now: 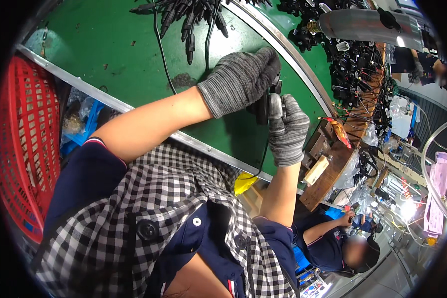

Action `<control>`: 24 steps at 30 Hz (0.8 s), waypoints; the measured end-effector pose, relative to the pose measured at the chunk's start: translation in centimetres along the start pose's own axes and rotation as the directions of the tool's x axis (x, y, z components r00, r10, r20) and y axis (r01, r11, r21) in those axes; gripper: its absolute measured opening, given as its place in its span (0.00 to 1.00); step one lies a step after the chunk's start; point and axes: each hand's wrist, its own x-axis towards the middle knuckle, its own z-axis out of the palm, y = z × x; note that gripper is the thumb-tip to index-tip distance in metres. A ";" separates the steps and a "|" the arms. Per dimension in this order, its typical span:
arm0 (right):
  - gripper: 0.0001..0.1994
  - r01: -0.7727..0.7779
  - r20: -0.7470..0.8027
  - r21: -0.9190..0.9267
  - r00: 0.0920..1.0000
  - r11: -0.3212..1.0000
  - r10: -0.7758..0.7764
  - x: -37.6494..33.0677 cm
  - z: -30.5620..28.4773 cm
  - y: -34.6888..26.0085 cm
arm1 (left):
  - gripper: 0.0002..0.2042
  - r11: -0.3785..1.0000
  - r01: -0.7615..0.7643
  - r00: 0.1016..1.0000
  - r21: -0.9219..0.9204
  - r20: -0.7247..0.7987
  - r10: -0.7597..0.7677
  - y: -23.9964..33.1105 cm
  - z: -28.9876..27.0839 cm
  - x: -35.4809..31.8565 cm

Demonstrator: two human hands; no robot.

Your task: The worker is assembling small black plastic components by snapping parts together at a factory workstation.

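Note:
Both my hands wear grey striped knit gloves and meet over the green worktop (119,64). Between them is a small dark block-like part (261,111), mostly covered by the gloves; its exact kind cannot be made out. My left hand (246,77) is curled closed over the upper end of the part. My right hand (288,126) pinches its side with thumb and fingers. A thin black cable (264,156) hangs from beneath the part toward the table's near edge. A bundle of black cables with slim plug ends (189,42) lies beyond my left hand.
A metal rail (303,69) borders the worktop's far right side. Behind it are piled black parts (355,74) and a grey tubular arm (367,28). A red plastic basket (35,114) stands at the left. One co-worker (333,243) sits at lower right; another person's hand (416,72) shows at upper right.

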 end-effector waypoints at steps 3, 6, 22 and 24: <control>0.15 -0.196 0.105 0.606 0.980 0.771 0.166 -0.2 1.2 1.4 | 0.14 0.997 -0.050 0.995 -0.063 -0.087 0.045 -0.1 0.9 -0.2; 0.15 -0.461 0.378 0.810 0.883 0.363 0.278 -0.4 0.8 2.2 | 0.13 0.949 -0.013 0.984 -0.315 -0.174 -0.044 -0.1 1.5 -0.2; 0.17 -0.351 0.227 0.761 0.932 0.545 0.283 -0.3 0.6 0.5 | 0.13 0.881 0.286 0.957 -0.376 0.076 -0.279 0.3 0.4 0.4; 0.17 -0.229 0.128 0.656 0.973 0.719 0.194 -0.1 0.6 0.2 | 0.13 0.965 0.202 0.978 -0.165 0.086 -0.190 0.3 -0.1 0.3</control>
